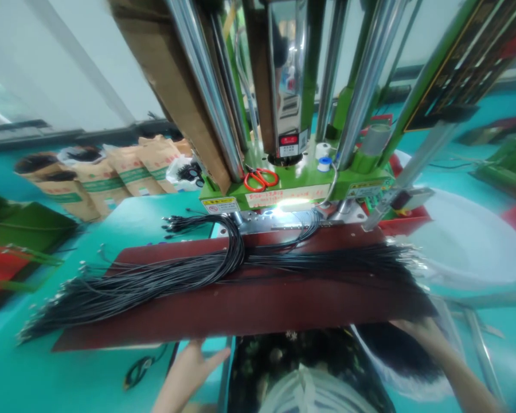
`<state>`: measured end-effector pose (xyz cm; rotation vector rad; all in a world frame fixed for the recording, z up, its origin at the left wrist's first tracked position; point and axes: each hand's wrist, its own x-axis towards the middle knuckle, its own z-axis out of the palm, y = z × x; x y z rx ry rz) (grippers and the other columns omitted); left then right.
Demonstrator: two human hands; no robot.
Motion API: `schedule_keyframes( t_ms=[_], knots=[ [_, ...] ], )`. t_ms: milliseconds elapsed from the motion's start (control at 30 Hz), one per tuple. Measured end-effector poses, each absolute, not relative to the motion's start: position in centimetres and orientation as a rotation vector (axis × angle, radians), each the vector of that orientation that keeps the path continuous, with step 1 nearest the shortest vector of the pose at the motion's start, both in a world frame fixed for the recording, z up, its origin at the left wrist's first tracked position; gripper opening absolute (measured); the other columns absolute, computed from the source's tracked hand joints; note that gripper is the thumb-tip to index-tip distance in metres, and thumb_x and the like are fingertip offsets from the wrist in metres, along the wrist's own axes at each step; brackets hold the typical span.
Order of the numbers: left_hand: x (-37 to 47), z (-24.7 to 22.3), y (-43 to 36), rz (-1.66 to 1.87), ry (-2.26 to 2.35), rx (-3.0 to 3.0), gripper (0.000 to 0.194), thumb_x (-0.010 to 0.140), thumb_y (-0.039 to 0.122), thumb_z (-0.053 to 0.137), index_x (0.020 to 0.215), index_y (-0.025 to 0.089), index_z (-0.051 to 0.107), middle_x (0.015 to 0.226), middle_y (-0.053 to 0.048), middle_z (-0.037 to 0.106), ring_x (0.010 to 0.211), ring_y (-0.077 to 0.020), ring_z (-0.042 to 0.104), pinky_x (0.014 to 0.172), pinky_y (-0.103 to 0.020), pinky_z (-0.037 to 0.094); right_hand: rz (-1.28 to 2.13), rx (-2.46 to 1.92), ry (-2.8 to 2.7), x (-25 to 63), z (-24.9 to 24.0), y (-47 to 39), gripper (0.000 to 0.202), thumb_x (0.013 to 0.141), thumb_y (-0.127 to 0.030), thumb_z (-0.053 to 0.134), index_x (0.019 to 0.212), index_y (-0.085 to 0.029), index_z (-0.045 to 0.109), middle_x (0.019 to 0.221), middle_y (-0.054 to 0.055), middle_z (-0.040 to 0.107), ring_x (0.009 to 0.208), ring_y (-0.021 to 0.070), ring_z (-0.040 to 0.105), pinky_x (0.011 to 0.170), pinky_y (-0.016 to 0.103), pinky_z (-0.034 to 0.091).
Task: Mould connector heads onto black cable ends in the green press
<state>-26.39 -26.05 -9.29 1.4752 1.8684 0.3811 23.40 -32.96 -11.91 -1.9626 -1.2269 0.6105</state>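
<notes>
"Where do the cables [141, 289] lie?"

"Across the board [284, 307], bunched left and right, before the press [298, 176]. They would probably handle best kept parallel, tips clear of snags."

"And the hands?"

"Well apart. The left hand [188, 370], thumb spread, is at the board's near edge. The right hand [423, 335] has its fingertips hidden at the near right; its grip cannot be told. The cable tips blur."

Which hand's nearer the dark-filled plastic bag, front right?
Right. The right hand overlaps the bag in view; the left hand is well to its left, by the front edge of the brown board.
</notes>
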Motion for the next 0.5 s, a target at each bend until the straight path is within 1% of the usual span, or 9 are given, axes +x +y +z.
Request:
schedule_keyframes(
  t_ms=[67, 133, 200, 267, 300, 333, 400, 433, 500],
  knots=[
    [-26.4, -6.2, -26.7, 0.096, 1.800, 1.578, 0.057, 0.051, 0.048, 0.070, 0.098, 0.016, 0.065, 0.075, -0.008, 0.067, 0.067, -0.0275, 0.062, 0.063, -0.033, 0.046, 0.697, -1.973, -1.213, 23.3, -11.1, -32.9, 0.032, 0.056, -0.051, 0.057, 0.072, -0.023, 0.057, 0.078, 0.009, 0.066, 0.081, 0.0308, 0.061, 0.078, 0.043, 0.051],
    [-24.7, -3.4, -26.8, 0.015, 1.511, 1.786, 0.046, 0.061, 0.047, 0.067, 0.099, 0.022, 0.065, 0.072, -0.004, 0.066, 0.059, -0.0196, 0.059, 0.060, -0.028, 0.044, 0.735, -2.003, -1.192, 23.4, -10.8, -32.8, 0.032, 0.055, -0.049, 0.058, 0.072, -0.023, 0.057, 0.083, 0.010, 0.066, 0.085, 0.0317, 0.060, 0.080, 0.043, 0.049],
    [-21.1, -1.4, -25.8, 0.104, 1.196, 2.048, 0.041, 0.071, 0.047, 0.061, 0.106, 0.025, 0.061, 0.082, -0.003, 0.066, 0.070, -0.0176, 0.060, 0.067, -0.026, 0.045, 0.755, -2.027, -1.182, 23.7, -10.9, -32.9, 0.034, 0.055, -0.049, 0.058, 0.076, -0.022, 0.057, 0.087, 0.011, 0.065, 0.091, 0.0329, 0.058, 0.082, 0.043, 0.048],
    [-16.8, -0.6, -23.4, 0.289, 1.045, 2.390, 0.052, 0.072, 0.048, 0.061, 0.116, 0.023, 0.054, 0.105, -0.009, 0.061, 0.096, -0.0230, 0.054, 0.085, -0.034, 0.042, 0.758, -2.045, -1.169, 23.8, -11.2, -32.9, 0.039, 0.055, -0.049, 0.058, 0.082, -0.020, 0.058, 0.091, 0.013, 0.065, 0.096, 0.0346, 0.056, 0.084, 0.044, 0.047],
    [-14.7, -0.5, -21.9, 0.360, 0.997, 2.554, 0.058, 0.070, 0.049, 0.063, 0.118, 0.020, 0.052, 0.111, -0.011, 0.057, 0.104, -0.0264, 0.050, 0.090, -0.040, 0.039, 0.755, -2.049, -1.165, 23.9, -11.2, -32.9, 0.042, 0.055, -0.049, 0.059, 0.085, -0.019, 0.058, 0.093, 0.014, 0.064, 0.097, 0.0351, 0.056, 0.085, 0.046, 0.046],
    [-12.7, -0.6, -20.2, 0.378, 0.958, 2.694, 0.063, 0.068, 0.049, 0.064, 0.121, 0.019, 0.048, 0.115, -0.013, 0.053, 0.106, -0.0282, 0.047, 0.091, -0.043, 0.037, 0.753, -2.048, -1.164, 23.9, -11.3, -32.9, 0.044, 0.056, -0.048, 0.059, 0.087, -0.018, 0.058, 0.095, 0.015, 0.064, 0.097, 0.0353, 0.056, 0.086, 0.047, 0.045],
    [-9.5, -1.0, -17.0, 0.305, 0.788, 2.924, 0.070, 0.067, 0.049, 0.065, 0.124, 0.016, 0.043, 0.118, -0.014, 0.049, 0.106, -0.0285, 0.046, 0.090, -0.043, 0.039, 0.757, -2.043, -1.182, 24.0, -11.1, -33.0, 0.044, 0.057, -0.048, 0.060, 0.088, -0.017, 0.058, 0.093, 0.014, 0.065, 0.095, 0.0345, 0.057, 0.085, 0.047, 0.046],
    [-8.3, -1.1, -15.7, 0.241, 0.695, 3.013, 0.069, 0.068, 0.048, 0.065, 0.124, 0.016, 0.042, 0.116, -0.014, 0.049, 0.104, -0.0277, 0.046, 0.088, -0.041, 0.040, 0.767, -2.038, -1.202, 24.0, -11.0, -33.1, 0.043, 0.058, -0.047, 0.059, 0.088, -0.017, 0.058, 0.091, 0.013, 0.065, 0.095, 0.0340, 0.058, 0.085, 0.046, 0.046],
    [-6.6, -1.1, -13.9, 0.094, 0.526, 3.144, 0.057, 0.073, 0.045, 0.061, 0.118, 0.014, 0.045, 0.108, -0.013, 0.052, 0.098, -0.0256, 0.049, 0.082, -0.037, 0.043, 0.788, -2.033, -1.243, 24.0, -10.7, -33.5, 0.042, 0.060, -0.046, 0.059, 0.090, -0.016, 0.058, 0.091, 0.013, 0.066, 0.095, 0.0337, 0.058, 0.084, 0.045, 0.047]
  ],
)
